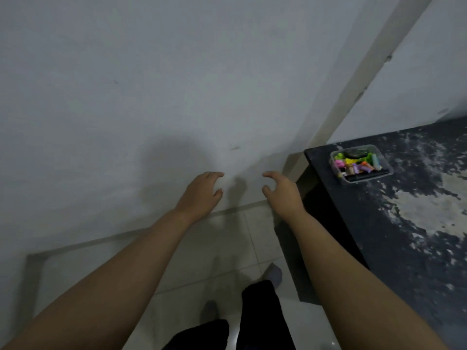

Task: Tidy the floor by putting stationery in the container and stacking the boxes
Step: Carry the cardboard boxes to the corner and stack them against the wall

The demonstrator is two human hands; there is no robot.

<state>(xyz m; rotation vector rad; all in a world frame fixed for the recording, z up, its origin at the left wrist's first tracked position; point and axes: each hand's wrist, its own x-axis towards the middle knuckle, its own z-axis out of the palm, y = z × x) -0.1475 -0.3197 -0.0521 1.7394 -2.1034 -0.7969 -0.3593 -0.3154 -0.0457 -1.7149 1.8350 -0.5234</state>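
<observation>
A: What can't you make out here?

B: Your elbows and upper arms run off the bottom edge, and the whole frame is soft. The contents of the clear rectangular plastic container [360, 163] are a jumble of small pink, green, orange and purple stationery pieces [353, 165] with one dark rounded thing on top; you cannot tell them apart or count them. Your legs in black trousers [260, 317] are cut off below.

A: Count what you can.

B: One container. Two bare hands. Two feet in grey socks [273, 272], the left one only a blur.

A: And the hands?

B: Your left hand [201, 193] and right hand [280, 192] reach forward side by side, near each other but apart, fingers loosely curved and thumbs turned inward. Neither one holds anything.

A: Where is the container?

B: To the right of your right hand and a little farther out, resting near the corner of a black tabletop with worn pale patches [417, 223]. It is apart from both hands.

A: The room?

B: A plain pale grey wall [126, 84] lies beyond your fingertips, with their shadows on it. Under your forearms is a floor of pale glossy tiles [214, 261], edged by a skirting strip at the wall's foot.
</observation>
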